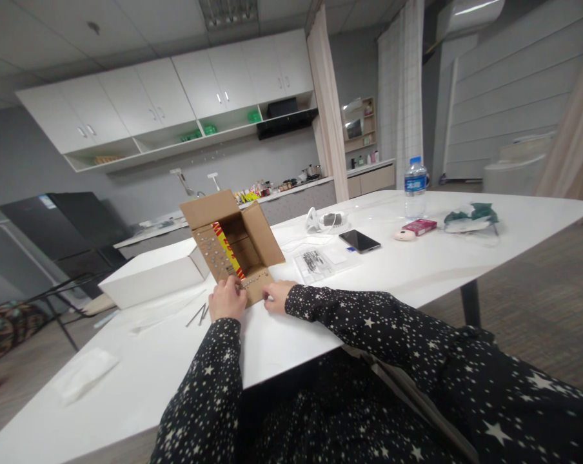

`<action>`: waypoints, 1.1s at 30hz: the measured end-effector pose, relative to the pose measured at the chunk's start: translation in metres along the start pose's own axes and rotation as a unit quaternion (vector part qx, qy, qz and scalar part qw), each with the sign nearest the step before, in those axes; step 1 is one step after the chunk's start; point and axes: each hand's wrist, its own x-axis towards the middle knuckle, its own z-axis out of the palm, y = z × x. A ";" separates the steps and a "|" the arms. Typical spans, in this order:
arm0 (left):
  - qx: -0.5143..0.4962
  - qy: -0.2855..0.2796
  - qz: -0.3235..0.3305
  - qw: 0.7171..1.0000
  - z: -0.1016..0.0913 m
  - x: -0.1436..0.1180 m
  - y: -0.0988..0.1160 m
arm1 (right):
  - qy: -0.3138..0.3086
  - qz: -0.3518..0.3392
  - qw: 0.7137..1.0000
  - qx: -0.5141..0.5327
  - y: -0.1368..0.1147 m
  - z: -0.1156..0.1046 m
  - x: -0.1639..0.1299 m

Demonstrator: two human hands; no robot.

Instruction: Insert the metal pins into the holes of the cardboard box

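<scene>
An open cardboard box (267, 237) stands tilted on the white table in front of me, its flaps spread. Small grey round bits dot its left flap, beside a strip of yellow and red tape (228, 251); more of them run in a row along the near flap. My left hand (227, 298) is closed at the near left corner of the box, fingers curled over the flap's edge. At the near right corner, my right hand (278, 296) has its bent fingers against the same flap. Its fingertips are partly hidden. Thin metal rods (198, 315) lie left of my left hand.
A clear tray of small dark parts (315, 263) lies right of the box, with a phone (360, 241) beyond. Further right are a water bottle (415, 187), a pink box (420, 226) and a green-and-white bundle (470, 219). A long white box (153, 274) stands left.
</scene>
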 end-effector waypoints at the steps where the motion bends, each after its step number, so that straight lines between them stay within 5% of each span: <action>1: -0.002 -0.001 0.001 1.000 -0.001 0.000 0.000 | -0.001 -0.001 1.000 0.000 0.000 0.000 0.000; 33: -0.003 0.003 -0.010 1.000 0.000 0.000 0.000 | -0.001 0.000 1.000 -0.001 0.002 0.002 0.003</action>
